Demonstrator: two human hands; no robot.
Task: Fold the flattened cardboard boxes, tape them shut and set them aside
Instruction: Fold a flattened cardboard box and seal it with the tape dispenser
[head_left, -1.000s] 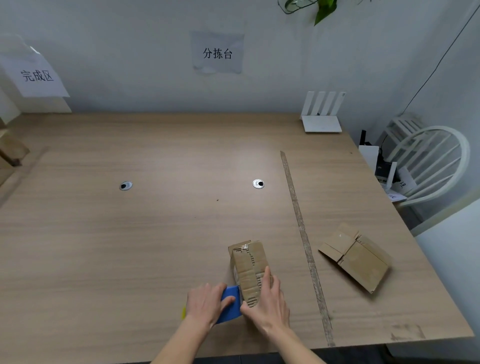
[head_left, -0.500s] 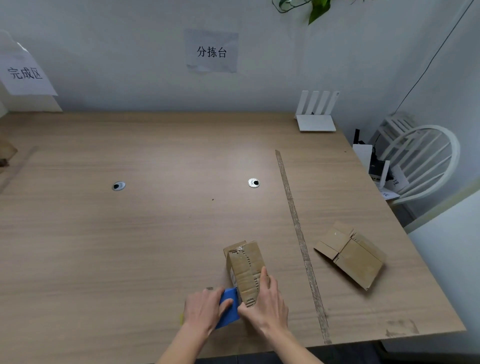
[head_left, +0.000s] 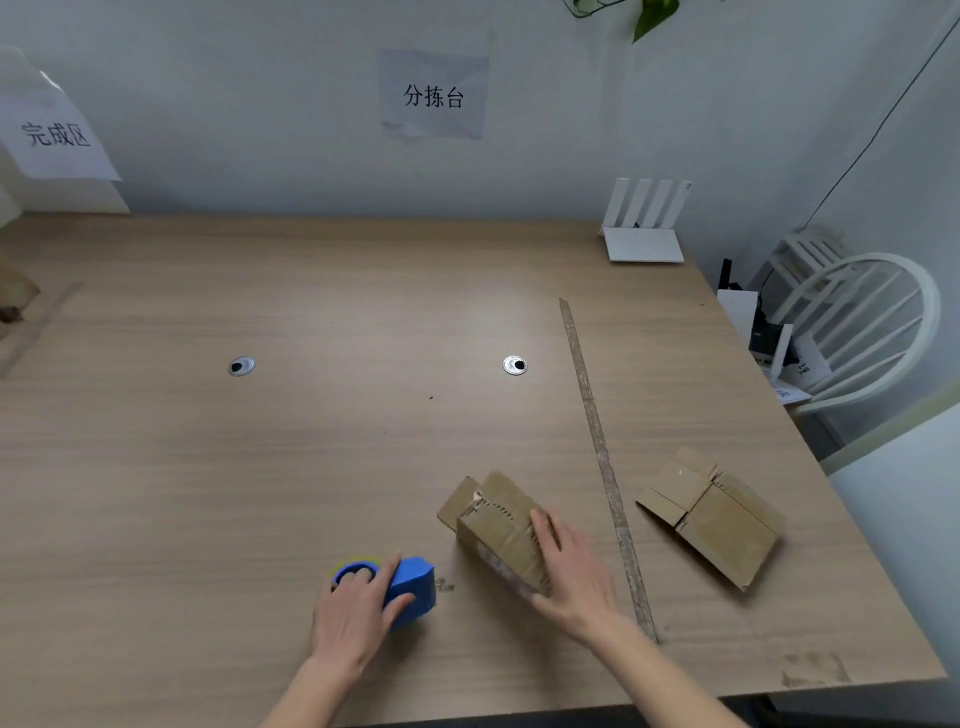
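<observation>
Your left hand (head_left: 358, 613) grips the blue tape dispenser (head_left: 410, 587), fingers curled round, apart from the folded box (head_left: 498, 530) your right hand (head_left: 571, 571) steadies flat-fingered for taping.

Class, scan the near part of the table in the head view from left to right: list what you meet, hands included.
Left hand → blue tape dispenser → folded cardboard box → right hand → tape strip → flattened cardboard box.

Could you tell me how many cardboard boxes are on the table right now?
2. A folded box lies near the front edge under the right hand; a flattened box lies to its right, beyond the tape strip. Cardboard at the far left edge is unclear.
</observation>
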